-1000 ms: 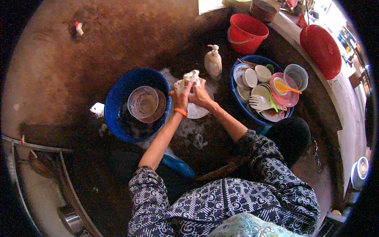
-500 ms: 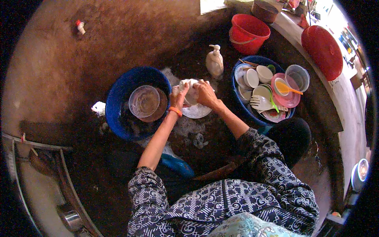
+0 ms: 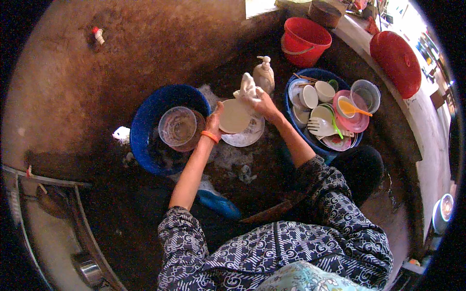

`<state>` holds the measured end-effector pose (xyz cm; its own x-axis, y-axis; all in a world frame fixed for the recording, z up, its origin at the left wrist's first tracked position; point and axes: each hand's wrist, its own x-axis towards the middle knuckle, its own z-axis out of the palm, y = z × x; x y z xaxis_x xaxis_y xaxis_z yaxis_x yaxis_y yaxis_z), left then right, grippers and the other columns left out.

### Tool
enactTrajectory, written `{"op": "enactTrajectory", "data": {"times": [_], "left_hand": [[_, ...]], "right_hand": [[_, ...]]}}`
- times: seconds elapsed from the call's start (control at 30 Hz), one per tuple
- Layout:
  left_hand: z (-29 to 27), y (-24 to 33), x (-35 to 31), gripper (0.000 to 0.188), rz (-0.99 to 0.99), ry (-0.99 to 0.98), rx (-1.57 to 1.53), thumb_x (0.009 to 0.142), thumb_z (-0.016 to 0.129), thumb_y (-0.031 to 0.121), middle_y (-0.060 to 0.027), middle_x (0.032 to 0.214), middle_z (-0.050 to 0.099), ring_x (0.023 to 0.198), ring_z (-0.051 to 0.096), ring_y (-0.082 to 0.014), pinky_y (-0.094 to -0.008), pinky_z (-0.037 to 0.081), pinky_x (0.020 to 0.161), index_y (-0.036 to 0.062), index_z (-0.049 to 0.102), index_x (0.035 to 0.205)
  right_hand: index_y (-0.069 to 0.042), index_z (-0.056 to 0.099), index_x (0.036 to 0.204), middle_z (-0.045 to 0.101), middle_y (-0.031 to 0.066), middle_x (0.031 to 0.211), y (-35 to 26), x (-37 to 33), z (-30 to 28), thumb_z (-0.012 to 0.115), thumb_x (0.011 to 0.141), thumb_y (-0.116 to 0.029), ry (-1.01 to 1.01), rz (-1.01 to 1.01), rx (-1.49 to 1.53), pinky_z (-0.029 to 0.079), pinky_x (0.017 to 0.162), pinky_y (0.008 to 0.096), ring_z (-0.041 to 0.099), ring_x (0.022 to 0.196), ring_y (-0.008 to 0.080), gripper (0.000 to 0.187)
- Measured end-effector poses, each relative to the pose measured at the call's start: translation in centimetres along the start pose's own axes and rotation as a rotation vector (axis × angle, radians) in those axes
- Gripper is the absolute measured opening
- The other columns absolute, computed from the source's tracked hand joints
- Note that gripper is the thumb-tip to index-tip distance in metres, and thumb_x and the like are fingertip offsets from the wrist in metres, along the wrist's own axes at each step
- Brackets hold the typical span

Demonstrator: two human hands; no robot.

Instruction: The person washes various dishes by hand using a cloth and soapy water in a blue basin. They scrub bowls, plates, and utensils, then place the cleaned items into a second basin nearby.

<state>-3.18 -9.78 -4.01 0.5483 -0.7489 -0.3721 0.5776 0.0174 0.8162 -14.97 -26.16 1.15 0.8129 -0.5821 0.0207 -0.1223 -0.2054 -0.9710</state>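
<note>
My left hand (image 3: 216,119), an orange band on its wrist, grips a pale round dish (image 3: 234,116) by its left edge. Whether that dish is a plate or a shallow bowl, I cannot tell. Bunched in my right hand (image 3: 262,104) is a white soapy cloth (image 3: 248,86), lifted just beyond the dish's far right edge. Under the dish, a white plate (image 3: 245,139) with suds on it lies on the wet floor, partly covered. A white pump bottle (image 3: 263,76) stands right behind the cloth.
To the left, a blue tub (image 3: 138,136) holds a clear plastic bowl (image 3: 177,126) and a brownish round thing. At right, another blue tub (image 3: 290,109) is piled with bowls, plates and utensils. A red bucket (image 3: 306,43) stands behind it; a red basin (image 3: 395,65) leans farther right.
My right hand has drawn the cloth up and away from the dish, toward the pump bottle. The dish now shows its round pale face, still in my left hand.
</note>
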Motion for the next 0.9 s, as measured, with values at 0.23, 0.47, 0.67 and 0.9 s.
{"op": "enactTrajectory", "data": {"times": [0.23,0.47,0.67,0.9], "left_hand": [[0.3,-3.6,2.1,0.046,0.826,-0.237,0.764,0.096,0.051,0.026,-0.0057,0.124,0.056,0.103,0.06,-0.0201,-0.0345,0.051,0.082,0.01,0.039,0.137],[0.2,-2.4,1.6,0.04,0.021,0.074,-0.277,0.095,0.05,0.032,-0.0044,0.126,0.054,0.109,0.055,-0.021,-0.0369,0.049,0.09,0.0144,0.046,0.13],[0.4,-0.5,-1.8,0.046,-0.143,0.032,-0.258,0.094,0.048,0.036,-0.0038,0.132,0.05,0.118,0.05,-0.0203,-0.0363,0.043,0.097,0.0168,0.041,0.135],[-1.6,-4.3,-1.8,0.051,0.02,-0.261,0.135,0.094,0.047,0.034,-0.005,0.14,0.043,0.127,0.043,-0.0211,-0.04,0.037,0.106,0.0186,0.034,0.141]], "right_hand": [[-0.007,0.05,0.13,0.055,0.0048,0.125,4.9,-0.4,1.5,0.058,0.091,-0.027,-0.279,-0.015,0.553,0.04,0.099,0.0329,0.051,0.114,0.0158,0.044],[-0.004,0.044,0.131,0.048,0.0134,0.133,1.9,-4.2,8.1,0.059,0.089,-0.031,0.053,-0.178,0.134,0.037,0.101,0.0354,0.047,0.12,0.0249,0.053],[-0.01,0.054,0.123,0.05,0.0127,0.131,-3.9,-4.5,8.2,0.067,0.07,-0.014,0.13,-0.766,-0.406,0.035,0.104,0.0429,0.042,0.125,0.0364,0.055],[-0.006,0.063,0.101,0.065,0.0128,0.092,-0.2,1.3,2.6,0.06,0.083,-0.013,-0.285,-0.333,-0.098,0.048,0.08,0.0318,0.062,0.086,0.0205,0.019]]}}
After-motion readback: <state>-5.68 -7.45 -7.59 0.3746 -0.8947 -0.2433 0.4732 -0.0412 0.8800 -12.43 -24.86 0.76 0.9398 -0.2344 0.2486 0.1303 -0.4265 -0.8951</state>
